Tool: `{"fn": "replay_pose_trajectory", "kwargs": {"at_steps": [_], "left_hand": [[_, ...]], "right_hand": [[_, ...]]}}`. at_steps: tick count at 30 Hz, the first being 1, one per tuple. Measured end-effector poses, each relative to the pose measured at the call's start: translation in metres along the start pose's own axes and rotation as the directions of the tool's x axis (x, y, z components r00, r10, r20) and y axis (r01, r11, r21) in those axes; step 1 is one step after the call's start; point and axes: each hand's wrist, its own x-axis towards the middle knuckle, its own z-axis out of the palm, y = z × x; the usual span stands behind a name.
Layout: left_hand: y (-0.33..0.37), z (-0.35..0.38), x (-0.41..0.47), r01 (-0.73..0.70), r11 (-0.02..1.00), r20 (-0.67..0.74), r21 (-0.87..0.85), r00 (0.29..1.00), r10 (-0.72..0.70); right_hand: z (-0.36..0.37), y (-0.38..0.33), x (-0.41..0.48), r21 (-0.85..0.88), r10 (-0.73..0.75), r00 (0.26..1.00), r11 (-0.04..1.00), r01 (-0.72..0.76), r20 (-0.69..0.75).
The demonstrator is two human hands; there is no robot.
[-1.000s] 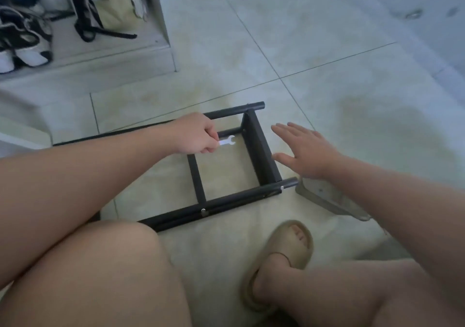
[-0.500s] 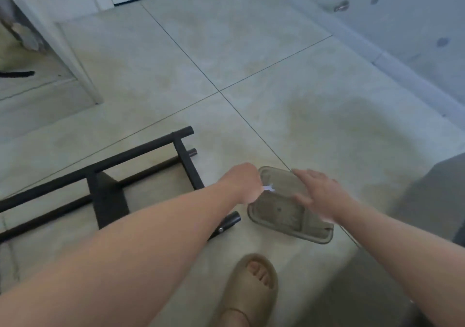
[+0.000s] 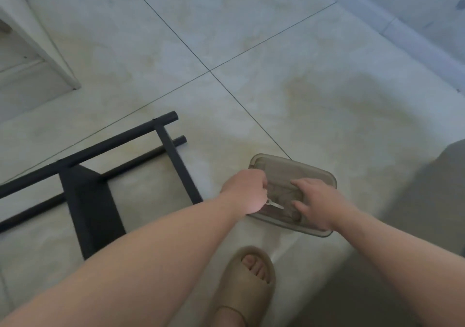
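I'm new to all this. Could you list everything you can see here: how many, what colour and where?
wrench: one, small and silvery, sticking out of the left hand, over the container
container: one, clear brownish plastic, on the floor right of centre
metal frame: one, black, lying on the floor at the left
cabinet: one, white, upper left corner
floor: pale tiles with thin dark joints
sandal: one, tan, worn on a foot at the bottom edge
left hand: one, grips the wrench at the container's near left side
right hand: one, fingers spread, over the container
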Motion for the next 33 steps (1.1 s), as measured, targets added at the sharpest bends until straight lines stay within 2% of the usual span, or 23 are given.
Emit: {"fn": "replay_pose_trajectory", "kwargs": {"at_steps": [3, 6, 12, 15, 19, 21, 24, 27, 33], "left_hand": [[-0.020, -0.019, -0.030, -0.046, 0.999, -0.036, 0.027, 0.998, 0.047], [-0.052, -0.045, -0.064, -0.025, 0.995, -0.056, 0.097, 0.998, 0.031], [-0.135, -0.088, -0.126, 0.219, 0.973, -0.217, 0.078, 0.956, -0.198], [-0.176, -0.096, -0.152, 0.406, 0.913, -0.282, -0.019, 0.874, -0.395], [-0.216, -0.087, -0.177, 0.556, 0.781, -0.340, -0.284, 0.703, -0.624], [-0.228, -0.075, -0.185, 0.576, 0.697, -0.290, -0.428, 0.643, -0.709], [-0.238, -0.057, -0.186, 0.571, 0.588, -0.166, -0.573, 0.622, -0.765], [-0.244, -0.050, -0.178, 0.548, 0.569, -0.130, -0.613, 0.641, -0.756], [-0.253, -0.053, -0.167, 0.577, 0.515, -0.076, -0.634, 0.616, -0.784]], "right_hand": [[-0.024, -0.019, -0.002, 0.008, -0.016, 1.000, 1.000, 0.016, -0.012], [-0.055, -0.054, -0.005, 0.007, -0.049, 0.998, 0.999, 0.049, -0.032], [-0.103, -0.139, -0.007, -0.082, -0.212, 0.977, 0.974, 0.210, -0.017], [-0.111, -0.176, -0.001, -0.124, -0.240, 0.970, 0.962, 0.244, 0.043], [-0.100, -0.213, 0.014, -0.120, -0.224, 0.970, 0.965, 0.235, 0.100], [-0.084, -0.223, 0.019, -0.104, -0.197, 0.971, 0.972, 0.212, 0.132], [-0.055, -0.231, 0.022, -0.045, -0.139, 0.977, 0.988, 0.149, 0.164], [-0.032, -0.232, 0.027, 0.025, -0.085, 0.982, 0.996, 0.081, 0.166], [-0.018, -0.235, 0.037, 0.076, -0.022, 0.994, 0.997, 0.014, 0.107]]}}
